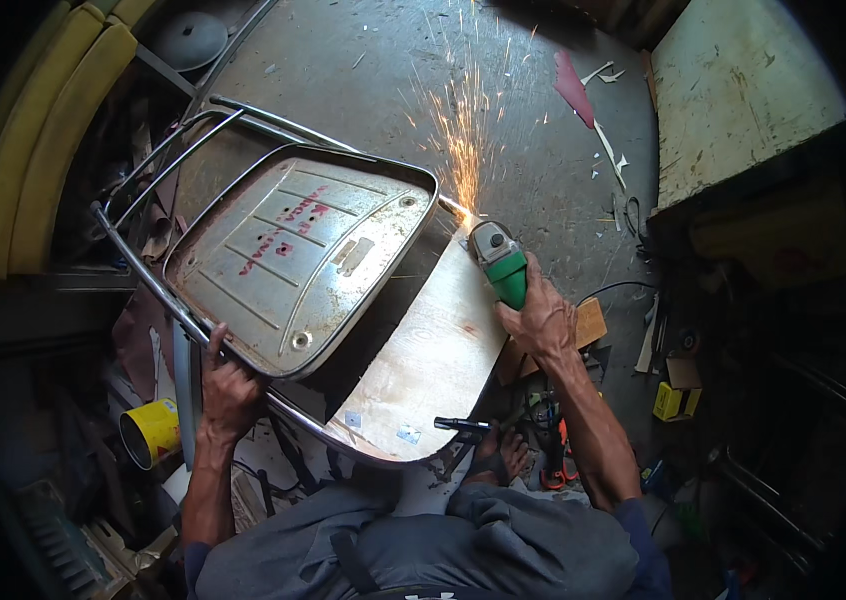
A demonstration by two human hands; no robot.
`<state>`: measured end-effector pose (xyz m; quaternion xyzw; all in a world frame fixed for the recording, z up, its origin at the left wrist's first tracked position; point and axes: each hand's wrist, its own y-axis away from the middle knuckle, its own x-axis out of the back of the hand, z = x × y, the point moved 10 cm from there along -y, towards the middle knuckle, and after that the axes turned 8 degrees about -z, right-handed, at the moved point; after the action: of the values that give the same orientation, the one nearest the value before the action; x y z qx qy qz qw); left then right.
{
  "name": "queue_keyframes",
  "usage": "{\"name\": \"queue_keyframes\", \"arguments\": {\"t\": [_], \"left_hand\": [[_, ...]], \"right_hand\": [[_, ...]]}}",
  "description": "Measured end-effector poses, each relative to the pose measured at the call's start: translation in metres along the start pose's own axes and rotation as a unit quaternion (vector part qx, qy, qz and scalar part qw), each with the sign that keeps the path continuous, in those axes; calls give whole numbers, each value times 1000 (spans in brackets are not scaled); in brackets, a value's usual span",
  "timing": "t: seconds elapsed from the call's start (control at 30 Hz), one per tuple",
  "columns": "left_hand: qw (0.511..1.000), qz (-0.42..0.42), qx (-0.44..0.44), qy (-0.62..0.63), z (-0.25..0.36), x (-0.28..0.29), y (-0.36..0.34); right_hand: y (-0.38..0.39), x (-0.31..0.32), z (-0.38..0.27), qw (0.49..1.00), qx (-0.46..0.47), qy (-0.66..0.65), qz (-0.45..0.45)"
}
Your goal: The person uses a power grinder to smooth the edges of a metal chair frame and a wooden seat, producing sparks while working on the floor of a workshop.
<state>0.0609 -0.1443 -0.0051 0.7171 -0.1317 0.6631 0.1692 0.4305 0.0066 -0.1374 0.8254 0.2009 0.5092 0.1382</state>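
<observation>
A metal chair frame of chromed tube (168, 295) lies tilted across my lap, with a worn metal seat pan (293, 250) facing up. My left hand (230, 388) is closed round the tube at the near left side of the pan. In my right hand (544, 318) is a green angle grinder (503, 262), gripped by its body. Its head touches the frame's far right corner, where orange sparks (466, 150) spray away from me. Between the tubes sits a pale plywood panel (433, 340). A black marker pen (462, 424) lies on the panel's near edge.
A yellow can (150, 434) lies on its side at the left. Curved yellow padded pieces (53, 140) stand at the far left. A pale worn board (743, 95) is at the far right. Scraps, including a maroon strip (573, 90), litter the grey floor (363, 60). My foot (501, 455) is below the panel.
</observation>
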Motion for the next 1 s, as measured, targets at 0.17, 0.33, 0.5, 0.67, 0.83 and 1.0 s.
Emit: {"name": "queue_keyframes", "arguments": {"t": [0.17,0.33,0.5,0.67,0.83,1.0], "left_hand": [[1000,11,-2,0,0,1,0],[1000,2,4,1,-2,-1,2],[1000,8,2,1,-2,-3,2],[1000,20,-1,8,-2,-2,2],[1000,8,4,4,-3,-4,2],[1000,14,-2,-9,-1,-1,0]], "right_hand": [[-1,0,-1,1000,-3,1,1],[1,-1,-4,1000,-4,-2,1],[4,-4,-4,1000,-2,8,7],[3,-6,-3,1000,2,4,16],[1,-10,0,1000,8,8,8],[1,-10,-1,1000,5,8,1]]}}
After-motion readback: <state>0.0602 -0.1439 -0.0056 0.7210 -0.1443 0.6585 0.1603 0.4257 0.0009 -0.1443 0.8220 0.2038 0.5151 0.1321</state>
